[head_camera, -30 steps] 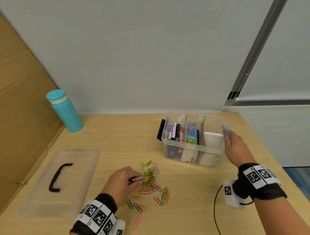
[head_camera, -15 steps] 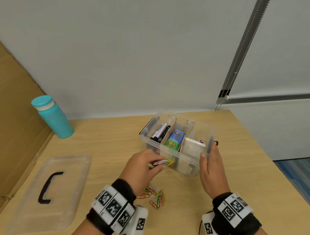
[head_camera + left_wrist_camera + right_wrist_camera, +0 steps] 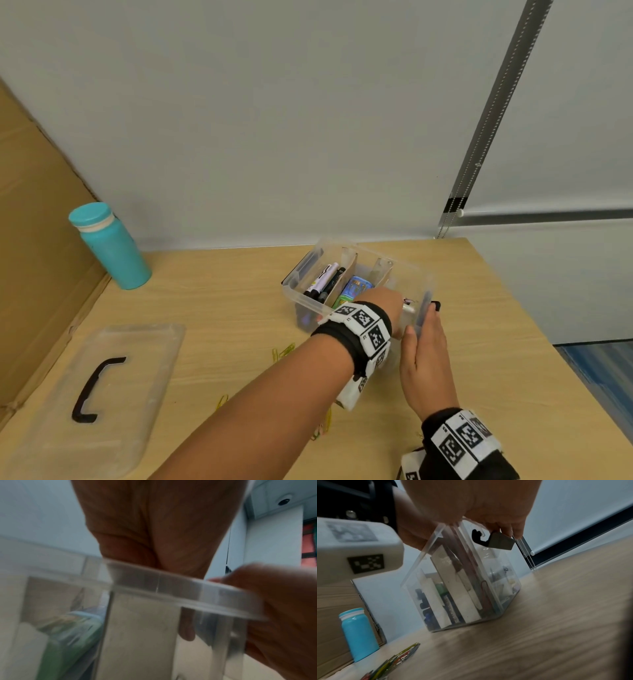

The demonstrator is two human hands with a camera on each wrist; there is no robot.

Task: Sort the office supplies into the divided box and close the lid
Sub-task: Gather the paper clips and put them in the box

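Left hand (image 3: 385, 305) reaching down into the rightmost compartment of the clear divided box (image 3: 303, 298) on the wooden table (image 3: 222, 308), its fingers hidden, grip impossible to tell, right hand (image 3: 424, 356) clasping the box's near right rim, loose paper clips (image 3: 397, 660) beside it, lid (image 3: 92, 397) lying well left.

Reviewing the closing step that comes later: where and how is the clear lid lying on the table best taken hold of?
Grip the lid by its black handle, coming straight down from above. The lid lies flat on the table, handle side up, so the raised handle is probably easier for fingers to curl under than the thin flat edges. The left hand is nearer, but reaches into the divided box.
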